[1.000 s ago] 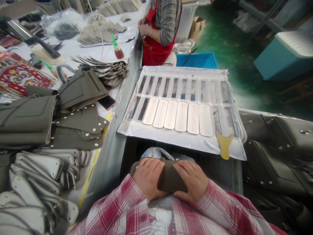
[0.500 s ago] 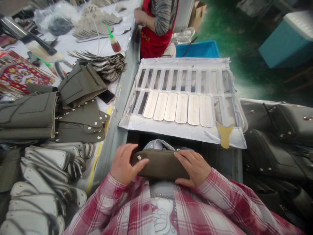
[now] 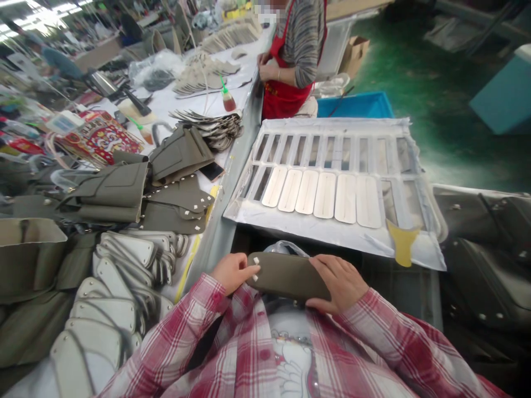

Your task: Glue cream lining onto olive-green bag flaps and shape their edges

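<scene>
Close to my body I hold a flat olive-brown bag (image 3: 286, 275), seen along one long rounded face. White tabs or covered studs show at its left end. My left hand (image 3: 232, 272) is closed at that end, thumb and curled forefinger by the white tabs. Round the right end, my right hand (image 3: 342, 282) has its fingers over the top and its thumb below. A clear plastic piece (image 3: 286, 246) curves up just behind the bag. The underside of the bag is hidden.
A white slotted rack (image 3: 282, 218) with several cream oval strips (image 3: 326, 193) lies ahead, a yellow tab (image 3: 403, 243) at its corner. To the left are stacked pale straps (image 3: 95, 312) and olive bag parts (image 3: 112, 190). A co-worker in a red apron (image 3: 286, 94) stands beyond. Dark bags (image 3: 477, 276) lie right.
The view has tilted up and shifted left. My left hand has gone from spread fingers around the bag's end to a closed grip there; more white tabs show. The right hand keeps its hold.
</scene>
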Available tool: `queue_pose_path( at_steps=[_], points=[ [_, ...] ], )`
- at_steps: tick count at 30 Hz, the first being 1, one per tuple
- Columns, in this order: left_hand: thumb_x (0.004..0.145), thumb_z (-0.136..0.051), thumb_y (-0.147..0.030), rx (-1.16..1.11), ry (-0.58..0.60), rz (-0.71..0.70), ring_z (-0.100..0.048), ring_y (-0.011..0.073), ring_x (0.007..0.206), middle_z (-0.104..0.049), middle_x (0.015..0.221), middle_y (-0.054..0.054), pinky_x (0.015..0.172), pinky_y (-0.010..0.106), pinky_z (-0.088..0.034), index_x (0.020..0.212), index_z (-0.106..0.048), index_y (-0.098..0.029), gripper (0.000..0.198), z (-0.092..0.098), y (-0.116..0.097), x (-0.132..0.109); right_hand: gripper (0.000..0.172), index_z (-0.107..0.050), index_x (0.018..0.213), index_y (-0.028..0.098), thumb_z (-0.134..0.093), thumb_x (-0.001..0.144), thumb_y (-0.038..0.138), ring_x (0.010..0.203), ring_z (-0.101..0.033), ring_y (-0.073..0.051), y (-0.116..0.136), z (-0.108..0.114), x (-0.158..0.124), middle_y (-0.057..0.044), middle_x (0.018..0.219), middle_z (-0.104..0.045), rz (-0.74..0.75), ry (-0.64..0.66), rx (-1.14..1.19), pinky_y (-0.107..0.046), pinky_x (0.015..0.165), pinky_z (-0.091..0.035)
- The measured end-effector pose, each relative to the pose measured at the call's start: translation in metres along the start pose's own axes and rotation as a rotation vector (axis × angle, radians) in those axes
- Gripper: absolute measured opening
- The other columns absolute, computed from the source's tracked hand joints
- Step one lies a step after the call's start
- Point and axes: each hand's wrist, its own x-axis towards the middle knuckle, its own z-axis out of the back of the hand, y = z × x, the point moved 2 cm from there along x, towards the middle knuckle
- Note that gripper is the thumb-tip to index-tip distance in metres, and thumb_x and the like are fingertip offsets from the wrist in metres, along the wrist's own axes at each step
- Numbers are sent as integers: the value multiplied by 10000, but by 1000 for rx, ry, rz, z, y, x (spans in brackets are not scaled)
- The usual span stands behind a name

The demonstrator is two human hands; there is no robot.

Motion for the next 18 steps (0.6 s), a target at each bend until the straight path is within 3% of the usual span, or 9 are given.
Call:
queue_pose_path(
  at_steps=[3, 5, 7, 9, 15, 18],
  points=[
    [785, -577, -453, 191, -226, -105, -524, 178, 665, -569, 705, 22, 610, 295, -391, 737, -543, -170, 289, 2, -10, -3, 729, -542, 1153, 64, -709, 608, 519, 987, -489, -306, 5, -1, 2, -170, 1097, -547, -7, -35, -2, -434, 861, -393],
    [760, -624, -464, 254, -377, -336, -547, 234, 882, -606, 945, 90, 759, 356, -425, 952, -566, -150, 372, -3, -24, -9, 712, -558, 1126, 72, -722, 594, 515, 968, -490, -306, 8, 1, 3, -167, 1073, -553, -15, -63, -9, -427, 850, -395],
    [737, -652, -499, 280, -377, -640, -517, 258, 1014, -594, 1072, 108, 857, 394, -404, 1031, -558, -154, 462, -16, -40, -16, 667, -574, 1096, 88, -708, 614, 528, 944, -491, -301, 11, 4, 2, -158, 1044, -563, -5, -90, -15, -418, 832, -393],
    [760, -644, -479, 311, -321, -845, -529, 243, 995, -612, 1052, 86, 847, 394, -404, 980, -575, -167, 389, -31, -51, -20, 601, -588, 1057, 103, -676, 654, 540, 924, -493, -293, 12, 7, 1, -148, 1019, -573, 12, -103, -13, -411, 820, -383],
    [874, -536, -296, 360, -336, -941, -551, 185, 841, -619, 866, 45, 736, 329, -426, 806, -577, -159, 158, -48, -60, -21, 593, -602, 992, 142, -710, 594, 567, 846, -501, -264, 10, 19, 12, -106, 947, -586, -74, 54, 43, -380, 743, -367],
    [884, -492, -198, 415, -344, -997, -554, 171, 807, -619, 859, 48, 724, 329, -424, 824, -584, -162, 115, -48, -58, -26, 426, -604, 930, 153, -673, 687, 496, 815, -522, -238, 10, 26, 29, -79, 886, -589, -161, 201, 98, -356, 731, -372]
  ],
)
